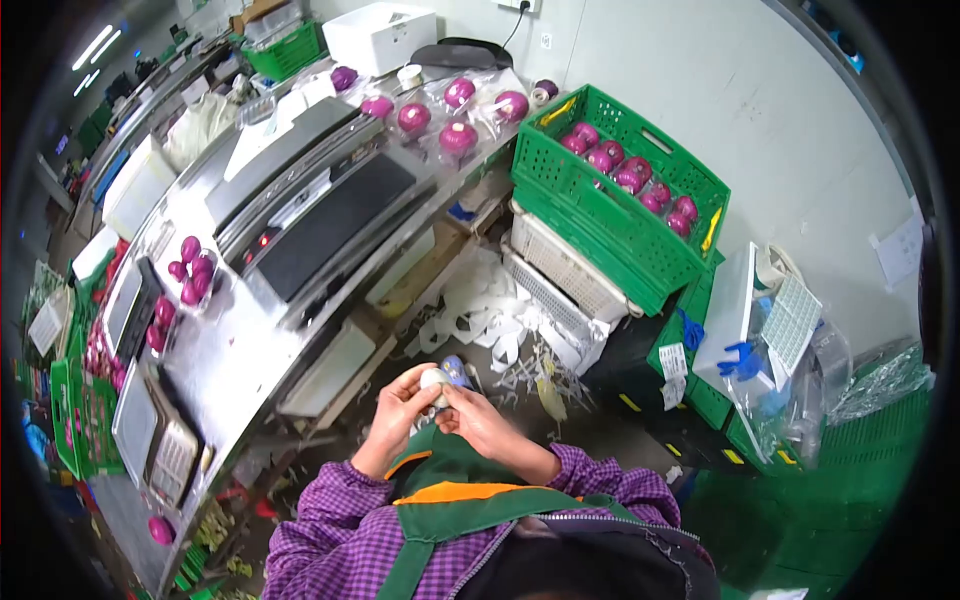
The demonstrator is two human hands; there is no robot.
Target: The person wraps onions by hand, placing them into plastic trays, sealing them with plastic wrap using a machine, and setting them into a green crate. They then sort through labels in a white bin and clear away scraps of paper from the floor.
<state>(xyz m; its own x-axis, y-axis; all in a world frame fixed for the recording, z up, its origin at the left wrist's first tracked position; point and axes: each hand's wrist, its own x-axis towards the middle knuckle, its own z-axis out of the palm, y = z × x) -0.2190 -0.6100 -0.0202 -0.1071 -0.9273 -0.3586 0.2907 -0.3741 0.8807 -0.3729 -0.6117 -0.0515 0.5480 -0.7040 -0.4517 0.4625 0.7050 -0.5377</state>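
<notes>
In front of my apron, my left hand [397, 412] and my right hand [486, 426] meet with the fingers closed around a small, whitish, round thing [434, 380]. Its exact kind is too small to tell, and the fingers cover part of it. My left fingers press its left side and top. On its right side lie my right thumb and fingers. Both hands are held above the floor, apart from the metal table [262, 345] at the left.
Red onions [458, 138] in clear film lie on the table beyond a wrapping machine [335, 225]. A green crate [610, 205] of wrapped onions stands on stacked crates against the wall. A scale [172, 455] sits at left. Paper strips [485, 300] litter the floor.
</notes>
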